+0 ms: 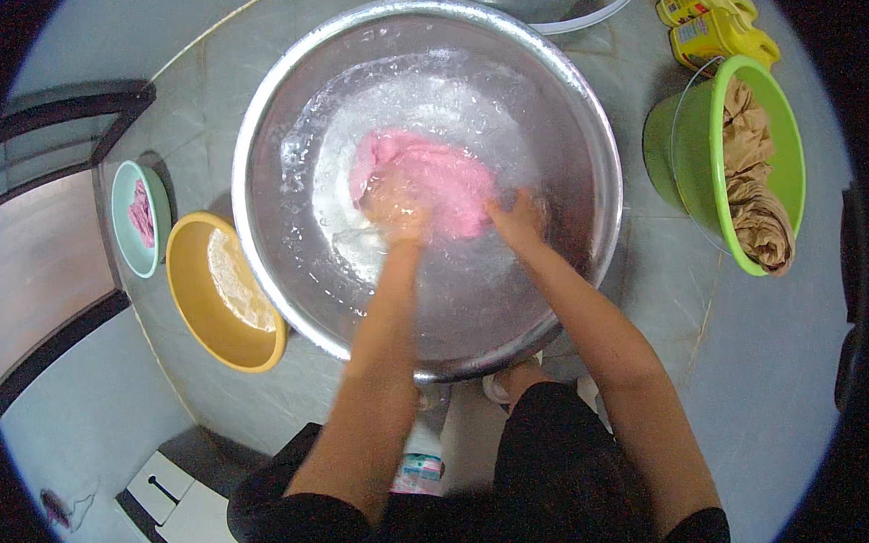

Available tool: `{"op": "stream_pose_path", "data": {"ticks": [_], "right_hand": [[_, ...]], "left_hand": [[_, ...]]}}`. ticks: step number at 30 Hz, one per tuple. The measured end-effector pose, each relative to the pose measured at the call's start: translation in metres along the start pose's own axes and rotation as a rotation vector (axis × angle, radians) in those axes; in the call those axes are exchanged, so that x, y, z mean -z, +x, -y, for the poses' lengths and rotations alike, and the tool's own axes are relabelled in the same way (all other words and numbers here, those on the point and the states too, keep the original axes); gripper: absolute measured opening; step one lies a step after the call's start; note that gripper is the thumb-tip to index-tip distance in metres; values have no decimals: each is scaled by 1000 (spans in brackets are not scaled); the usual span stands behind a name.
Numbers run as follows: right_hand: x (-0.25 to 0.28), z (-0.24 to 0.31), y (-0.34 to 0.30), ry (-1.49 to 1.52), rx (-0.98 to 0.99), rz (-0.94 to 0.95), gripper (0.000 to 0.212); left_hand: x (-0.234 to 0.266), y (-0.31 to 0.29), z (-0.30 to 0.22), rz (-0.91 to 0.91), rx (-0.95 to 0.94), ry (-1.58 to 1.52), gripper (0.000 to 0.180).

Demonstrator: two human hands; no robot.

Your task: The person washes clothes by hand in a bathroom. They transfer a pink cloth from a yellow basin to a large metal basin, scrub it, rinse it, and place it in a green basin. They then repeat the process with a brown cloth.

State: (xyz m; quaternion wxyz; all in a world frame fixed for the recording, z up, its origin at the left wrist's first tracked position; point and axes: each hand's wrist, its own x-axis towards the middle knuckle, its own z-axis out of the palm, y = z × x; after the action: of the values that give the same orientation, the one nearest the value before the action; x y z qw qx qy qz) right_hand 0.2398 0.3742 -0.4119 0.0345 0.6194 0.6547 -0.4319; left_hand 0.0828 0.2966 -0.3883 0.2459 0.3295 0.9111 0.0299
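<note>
A wet pink cloth (pixel 450 180) lies bunched in foamy water inside a large round metal basin (pixel 292 305). My left hand (pixel 397 211) is down in the water against the cloth's near left part; splash and motion blur smear its fingers, so their grip does not show. At the cloth's right end is my right hand (pixel 521 221), its fingers apart and the thumb touching the pink edge. White suds spread around the cloth, mostly on its left and far sides.
Left of the basin stand a yellow-orange tub (pixel 192 304) with foamy water and a small mint bowl (pixel 125 234) holding pink-purple cloth. On the right, a green bucket (pixel 799 163) holds brown cloth (pixel 751 165), with yellow jugs (pixel 718 37) behind. A bottle (pixel 420 463) stands between my legs.
</note>
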Motion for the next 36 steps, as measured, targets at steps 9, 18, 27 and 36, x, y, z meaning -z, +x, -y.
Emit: {"op": "stream_pose_path", "data": {"ticks": [9, 18, 27, 36], "right_hand": [[12, 35, -29, -359, 650, -120, 71], [10, 47, -37, -440, 710, -106, 66], [9, 18, -7, -816, 706, 162, 58], [10, 40, -9, -983, 604, 217, 62]], "left_hand": [[24, -19, 55, 44, -491, 176, 35], [-41, -15, 46, -388, -136, -65, 52], [101, -9, 103, 3, -856, 47, 30], [204, 26, 281, -331, -461, 914, 33]]}}
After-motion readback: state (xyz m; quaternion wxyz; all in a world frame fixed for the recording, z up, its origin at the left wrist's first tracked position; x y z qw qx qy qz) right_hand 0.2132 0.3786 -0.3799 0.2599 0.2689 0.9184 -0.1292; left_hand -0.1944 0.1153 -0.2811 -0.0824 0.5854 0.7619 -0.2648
